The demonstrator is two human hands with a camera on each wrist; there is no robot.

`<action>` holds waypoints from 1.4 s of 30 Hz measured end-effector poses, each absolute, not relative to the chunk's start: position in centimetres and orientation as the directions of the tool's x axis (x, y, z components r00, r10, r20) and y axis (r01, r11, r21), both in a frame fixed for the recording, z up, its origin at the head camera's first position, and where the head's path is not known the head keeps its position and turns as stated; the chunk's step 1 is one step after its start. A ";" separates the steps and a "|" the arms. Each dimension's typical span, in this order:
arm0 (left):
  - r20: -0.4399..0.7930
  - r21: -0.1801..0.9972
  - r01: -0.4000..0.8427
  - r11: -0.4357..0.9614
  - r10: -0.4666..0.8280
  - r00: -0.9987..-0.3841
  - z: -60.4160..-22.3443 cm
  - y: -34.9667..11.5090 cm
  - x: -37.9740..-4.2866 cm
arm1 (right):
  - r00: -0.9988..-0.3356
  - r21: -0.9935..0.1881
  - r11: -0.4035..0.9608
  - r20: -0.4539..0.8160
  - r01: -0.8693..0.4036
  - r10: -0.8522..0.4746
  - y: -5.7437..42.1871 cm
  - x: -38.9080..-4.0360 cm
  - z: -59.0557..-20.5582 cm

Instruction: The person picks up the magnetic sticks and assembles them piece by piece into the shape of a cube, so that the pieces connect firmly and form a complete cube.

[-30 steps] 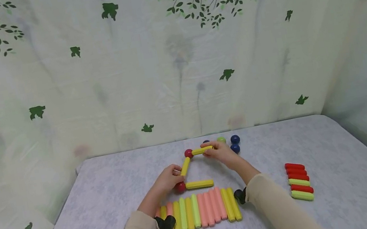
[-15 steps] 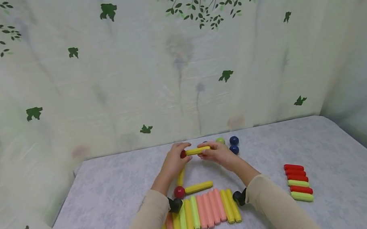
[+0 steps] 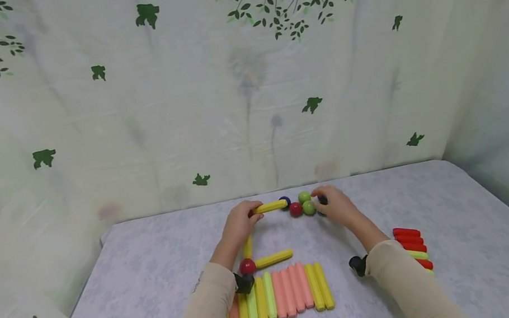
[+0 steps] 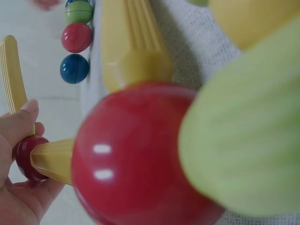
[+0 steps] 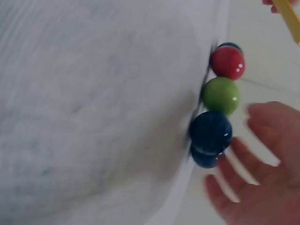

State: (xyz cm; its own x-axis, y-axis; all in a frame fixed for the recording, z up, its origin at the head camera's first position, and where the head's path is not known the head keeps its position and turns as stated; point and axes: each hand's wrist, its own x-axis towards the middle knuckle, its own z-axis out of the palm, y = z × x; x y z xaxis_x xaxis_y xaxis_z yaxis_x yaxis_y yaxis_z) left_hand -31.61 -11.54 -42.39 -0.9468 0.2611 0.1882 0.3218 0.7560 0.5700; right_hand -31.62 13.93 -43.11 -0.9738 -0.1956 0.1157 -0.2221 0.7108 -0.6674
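Note:
My left hand [image 3: 239, 223] grips a red ball [image 4: 26, 159] at the joint of two yellow sticks. From that ball the upper yellow stick [image 3: 270, 207] points right, while another yellow stick [image 3: 247, 248] runs down to a lower red ball [image 3: 247, 266]. A third yellow stick [image 3: 274, 258] extends right from the lower ball. With fingers spread and relaxed, my right hand [image 3: 339, 206] is beside two blue balls [image 5: 211, 133], its fingertips close to them. Left of these sit green balls [image 3: 308, 208], a red ball [image 3: 296, 209] and a blue ball [image 3: 285, 203].
Yellow, pink and light green sticks lie in a row [image 3: 288, 292] at the front of the table [image 3: 130, 294]. A short stack of red and light green sticks [image 3: 407, 237] lies right, partly behind my right sleeve. A leaf-patterned curtain [image 3: 204, 105] hangs behind the table.
My left hand moved up from the leaning stick to the upper red ball. My right hand let go of the upper yellow stick and moved right to the blue balls.

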 end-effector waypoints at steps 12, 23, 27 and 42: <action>0.194 0.556 0.328 0.764 0.264 -0.945 -42.5 -11.3 -31.9 | -0.989 -0.894 0.433 0.057 -0.113 -0.139 13.3 -31.0 -42.3; 0.148 0.557 0.278 0.783 0.235 -0.961 -42.5 -11.6 -31.6 | -0.980 -0.978 0.206 0.001 -0.043 -0.201 10.4 -30.5 -42.4; 0.077 0.567 0.181 0.804 0.168 -0.983 -42.5 -12.0 -31.3 | -0.981 -0.967 0.249 0.009 -0.058 -0.193 10.1 -30.4 -42.9; -0.086 0.509 0.264 0.819 0.354 -0.931 -41.8 -12.9 -28.2 | -0.984 -0.816 0.576 -0.060 -0.048 -0.168 10.0 -30.3 -44.4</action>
State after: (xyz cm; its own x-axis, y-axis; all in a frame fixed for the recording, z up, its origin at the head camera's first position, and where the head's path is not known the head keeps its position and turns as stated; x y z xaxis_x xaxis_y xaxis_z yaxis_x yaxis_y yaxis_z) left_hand -28.24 -12.93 -41.83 -0.9312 0.3542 -0.0863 0.2644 0.8191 0.5091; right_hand -30.26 10.05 -44.43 -0.9840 -0.1677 -0.0603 -0.0482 0.5762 -0.8159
